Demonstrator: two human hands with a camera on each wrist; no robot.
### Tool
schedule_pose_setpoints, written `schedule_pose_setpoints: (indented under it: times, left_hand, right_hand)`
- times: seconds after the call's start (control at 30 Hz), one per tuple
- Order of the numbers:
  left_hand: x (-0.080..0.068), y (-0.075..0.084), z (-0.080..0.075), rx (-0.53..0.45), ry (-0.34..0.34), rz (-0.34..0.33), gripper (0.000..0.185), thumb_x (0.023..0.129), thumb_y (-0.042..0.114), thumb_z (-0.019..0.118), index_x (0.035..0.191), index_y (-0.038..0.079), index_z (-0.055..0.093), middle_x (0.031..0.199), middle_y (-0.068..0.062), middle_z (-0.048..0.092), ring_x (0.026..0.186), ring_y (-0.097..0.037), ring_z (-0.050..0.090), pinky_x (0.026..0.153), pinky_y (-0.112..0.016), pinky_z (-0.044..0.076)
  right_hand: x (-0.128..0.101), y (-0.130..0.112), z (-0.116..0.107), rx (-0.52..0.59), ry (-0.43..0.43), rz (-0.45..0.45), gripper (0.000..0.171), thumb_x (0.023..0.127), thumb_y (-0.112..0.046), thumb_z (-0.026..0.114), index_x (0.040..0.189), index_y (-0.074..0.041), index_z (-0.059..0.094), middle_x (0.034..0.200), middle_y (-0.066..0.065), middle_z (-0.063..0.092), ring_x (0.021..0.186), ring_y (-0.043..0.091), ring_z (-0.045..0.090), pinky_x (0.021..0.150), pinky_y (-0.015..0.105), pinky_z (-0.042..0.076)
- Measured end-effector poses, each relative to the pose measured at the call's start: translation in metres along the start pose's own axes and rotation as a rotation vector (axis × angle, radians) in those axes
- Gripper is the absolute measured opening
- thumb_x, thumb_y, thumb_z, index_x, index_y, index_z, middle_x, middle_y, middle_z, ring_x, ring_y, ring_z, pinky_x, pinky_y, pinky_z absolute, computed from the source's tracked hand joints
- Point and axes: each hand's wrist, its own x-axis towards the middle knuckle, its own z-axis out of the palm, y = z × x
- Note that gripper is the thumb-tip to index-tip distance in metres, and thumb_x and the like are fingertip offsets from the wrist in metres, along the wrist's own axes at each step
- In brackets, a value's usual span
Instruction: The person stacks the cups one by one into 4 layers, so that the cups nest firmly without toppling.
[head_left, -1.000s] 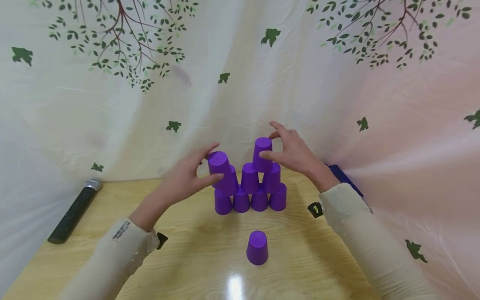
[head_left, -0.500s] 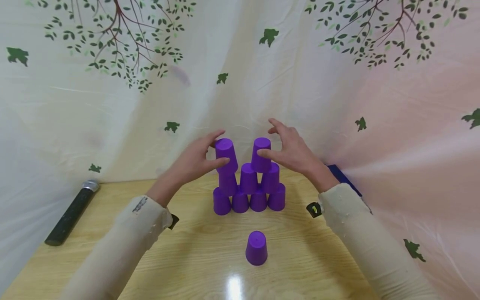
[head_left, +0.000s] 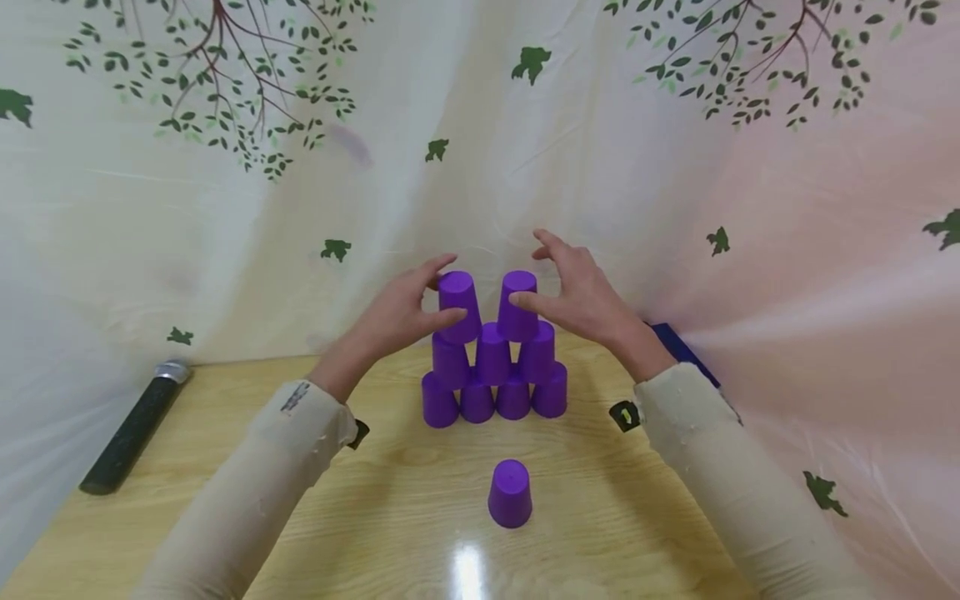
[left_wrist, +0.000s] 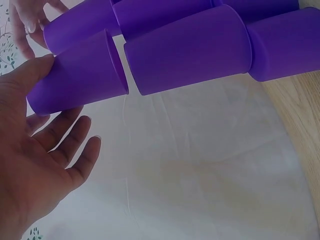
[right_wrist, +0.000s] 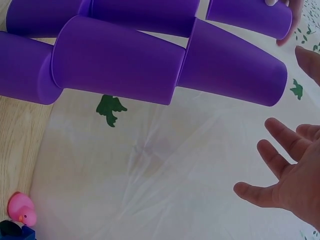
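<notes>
Since a second ago the left hand (head_left: 397,317) has carried its purple cup (head_left: 459,305) up onto the pyramid's (head_left: 491,367) third tier — thumb and fingers curl round it. Right hand (head_left: 581,296), fingers loosely spread, touches the neighbouring top cup (head_left: 517,304). Nearer the person, a lone cup (head_left: 510,493) stands on the wooden table (head_left: 390,500); a black microphone (head_left: 131,429) lies far left.

No legible text — cups, cloth, sleeves — anywhere
</notes>
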Motion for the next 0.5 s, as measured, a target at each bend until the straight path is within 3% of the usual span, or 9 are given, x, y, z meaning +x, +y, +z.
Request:
schedule_pose_setpoints:
  times: [0.5]
  left_hand:
    - [0.0073, 0.0009, 0.0077, -0.012, -0.010, 0.014, 0.082, 0.090, 0.037, 0.074, 0.157, 0.015, 0.033, 0.136, -0.015, 0.061, 0.124, -0.031, 0.058, 0.106, -0.050, 0.047]
  right_hand:
    - [-0.0008, 0.0014, -0.0009, -0.015, 0.008, -0.010, 0.096, 0.087, -0.051, 0.072, 0.161, -0.022, 0.019, 0.150, 0.008, 0.048, 0.143, 0.033, 0.034, 0.111, 0.060, 0.039]
